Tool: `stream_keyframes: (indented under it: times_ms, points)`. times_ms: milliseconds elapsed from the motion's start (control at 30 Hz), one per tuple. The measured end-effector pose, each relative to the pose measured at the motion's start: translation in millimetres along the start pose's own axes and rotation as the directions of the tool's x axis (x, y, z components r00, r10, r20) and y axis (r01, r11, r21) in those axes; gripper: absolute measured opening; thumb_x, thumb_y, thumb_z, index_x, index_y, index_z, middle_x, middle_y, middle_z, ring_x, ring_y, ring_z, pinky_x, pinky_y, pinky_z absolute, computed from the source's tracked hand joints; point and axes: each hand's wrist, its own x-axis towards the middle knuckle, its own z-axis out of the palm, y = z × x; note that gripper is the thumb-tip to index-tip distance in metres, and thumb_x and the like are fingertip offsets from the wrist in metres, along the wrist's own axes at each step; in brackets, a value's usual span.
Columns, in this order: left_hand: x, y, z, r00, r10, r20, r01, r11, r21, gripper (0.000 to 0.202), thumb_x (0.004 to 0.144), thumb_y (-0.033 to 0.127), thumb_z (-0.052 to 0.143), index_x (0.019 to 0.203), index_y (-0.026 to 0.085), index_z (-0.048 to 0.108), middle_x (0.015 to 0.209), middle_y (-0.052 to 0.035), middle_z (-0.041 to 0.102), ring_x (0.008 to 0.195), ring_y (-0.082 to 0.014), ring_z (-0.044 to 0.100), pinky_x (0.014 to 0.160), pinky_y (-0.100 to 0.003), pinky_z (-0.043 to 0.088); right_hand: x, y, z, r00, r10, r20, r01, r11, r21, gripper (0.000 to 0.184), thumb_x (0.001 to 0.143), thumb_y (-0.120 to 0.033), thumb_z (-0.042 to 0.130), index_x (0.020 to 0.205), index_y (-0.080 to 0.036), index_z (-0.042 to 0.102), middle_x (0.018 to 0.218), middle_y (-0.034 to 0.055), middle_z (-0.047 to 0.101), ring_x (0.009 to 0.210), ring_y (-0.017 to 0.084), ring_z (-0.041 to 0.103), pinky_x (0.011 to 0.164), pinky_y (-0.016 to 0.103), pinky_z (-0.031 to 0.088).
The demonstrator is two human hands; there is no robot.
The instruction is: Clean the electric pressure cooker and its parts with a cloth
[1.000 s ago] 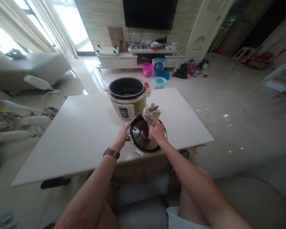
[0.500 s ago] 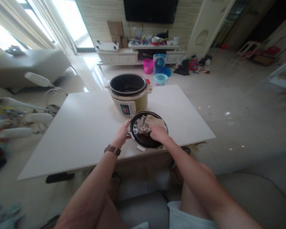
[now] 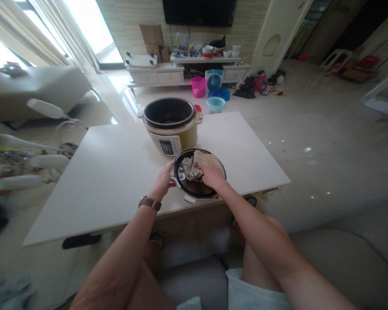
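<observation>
A round pressure cooker lid, its dark inner side turned up, is at the front edge of the white table. My left hand grips the lid's left rim, fingers partly hidden beneath it. In my right hand is a bunched beige and brown patterned cloth, pressed against the inside of the lid. Just behind the lid stands the electric pressure cooker, uncovered, with a dark inner pot and a control panel facing me.
The white table reaches out to both sides. Beyond it on the floor are a blue basket and a pink bin. White-shaded lamp arms stand off the table's left side. My knees are below the front edge.
The view has shifted slightly. My right hand and the cloth have moved a little on the lid, and the cloth's folds have changed. My left hand keeps its hold on the rim.
</observation>
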Motion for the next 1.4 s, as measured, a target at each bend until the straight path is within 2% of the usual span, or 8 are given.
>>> stream_keyframes:
  times_ms: [100,233,533,733,933,1067,1267,1400]
  points:
    - [1,-2,0.0,1.000,-0.010,0.011,0.010,1.000,-0.009,0.068,0.087,0.080,0.064,0.122,0.023,0.072,0.090,-0.0061,0.072,0.058,-0.0145,0.057,0.057,-0.031,0.056,-6,-7,1,0.997,-0.056,0.054,0.055,0.998,0.020,0.043,0.097,-0.020,0.055,0.132,-0.019,0.079,0.130,0.0203,0.079,0.127,0.039,0.073,0.110,0.047,0.054]
    - [3,0,0.1,1.000,0.014,-0.026,-0.013,0.999,0.041,0.060,0.090,0.075,0.063,0.118,0.023,0.073,0.103,-0.0089,0.075,0.066,-0.0171,0.062,0.058,-0.031,0.056,-7,-16,4,0.984,-0.174,0.030,0.169,0.977,0.130,0.041,0.095,-0.020,0.054,0.124,-0.020,0.082,0.129,0.0148,0.081,0.125,0.035,0.074,0.105,0.039,0.056]
    - [4,1,-0.9,1.000,0.010,-0.024,-0.009,0.999,0.049,0.056,0.092,0.070,0.060,0.121,0.023,0.071,0.095,-0.0064,0.072,0.060,-0.0153,0.059,0.055,-0.031,0.056,-1,-5,-2,0.967,0.052,-0.249,-0.015,0.989,0.148,0.052,0.102,-0.024,0.048,0.149,-0.027,0.070,0.129,0.0126,0.081,0.122,0.034,0.075,0.108,0.043,0.055]
    - [-4,5,3.0,0.998,0.064,-0.019,-0.062,0.993,0.096,0.054,0.093,0.067,0.060,0.122,0.024,0.073,0.113,-0.0092,0.074,0.064,-0.0149,0.061,0.055,-0.029,0.056,3,-11,17,0.983,-0.019,-0.180,0.055,0.980,0.194,0.063,0.099,-0.021,0.051,0.161,-0.029,0.059,0.144,0.0096,0.076,0.129,0.033,0.072,0.110,0.041,0.054]
    - [-5,2,1.7,0.998,0.069,-0.004,-0.069,0.994,0.089,0.053,0.094,0.065,0.057,0.123,0.023,0.072,0.117,-0.0096,0.074,0.065,-0.0139,0.060,0.055,-0.028,0.057,1,-18,22,0.964,-0.247,-0.096,0.260,0.952,0.163,0.052,0.098,-0.021,0.051,0.144,-0.030,0.074,0.143,0.0053,0.077,0.128,0.030,0.072,0.111,0.038,0.053]
    - [-3,2,0.4,0.999,0.048,-0.007,-0.047,0.994,0.095,0.054,0.095,0.064,0.057,0.129,0.024,0.071,0.117,-0.0098,0.073,0.062,-0.0129,0.058,0.054,-0.028,0.057,2,-12,18,0.966,-0.216,-0.139,0.236,0.961,0.143,0.056,0.099,-0.019,0.051,0.149,-0.035,0.070,0.154,0.0016,0.070,0.135,0.029,0.067,0.111,0.040,0.054]
    - [-6,6,3.0,0.997,0.077,-0.006,-0.076,0.993,0.091,0.052,0.094,0.064,0.061,0.126,0.025,0.073,0.130,-0.0111,0.072,0.075,-0.0158,0.067,0.056,-0.026,0.058,6,-2,14,0.995,0.020,-0.098,-0.008,0.992,0.123,0.049,0.100,-0.020,0.054,0.145,-0.024,0.072,0.130,0.0169,0.079,0.121,0.037,0.074,0.107,0.047,0.055]
    - [-5,3,2.3,0.997,0.078,0.007,-0.078,0.993,0.087,0.054,0.094,0.067,0.060,0.126,0.025,0.072,0.120,-0.0103,0.074,0.073,-0.0161,0.066,0.056,-0.026,0.057,-6,-14,21,0.999,0.024,-0.034,-0.019,0.992,0.121,0.047,0.095,-0.013,0.051,0.136,-0.011,0.075,0.120,0.0257,0.079,0.115,0.040,0.076,0.103,0.048,0.056]
